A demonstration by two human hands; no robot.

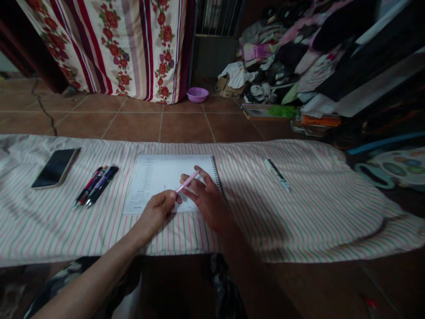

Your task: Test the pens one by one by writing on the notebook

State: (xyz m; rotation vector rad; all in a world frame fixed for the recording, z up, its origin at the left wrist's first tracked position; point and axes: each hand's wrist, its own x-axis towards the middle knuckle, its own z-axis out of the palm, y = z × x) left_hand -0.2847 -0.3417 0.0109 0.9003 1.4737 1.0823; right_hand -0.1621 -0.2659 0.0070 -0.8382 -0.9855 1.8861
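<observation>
A pink pen [187, 182] is held at a slant above a spiral notebook [146, 173]. My left hand [162, 204] pinches its lower end between thumb and fingers. At the upper end, my right hand [206, 195] has its fingers spread around the pen, one fingertip close to the tip; whether it grips or only touches is unclear. Printed text runs down the left side of the notebook's page, and its black coil binding is on the right. The palm side of my right hand hides part of the page.
Several pens [96, 186] lie bundled left of the notebook, with a phone [56, 168] farther left. Another pen [278, 173] lies to the right on the striped cloth [318, 199]. Beyond are a purple basin [197, 94], a floral curtain [133, 48] and piled clothes [282, 57].
</observation>
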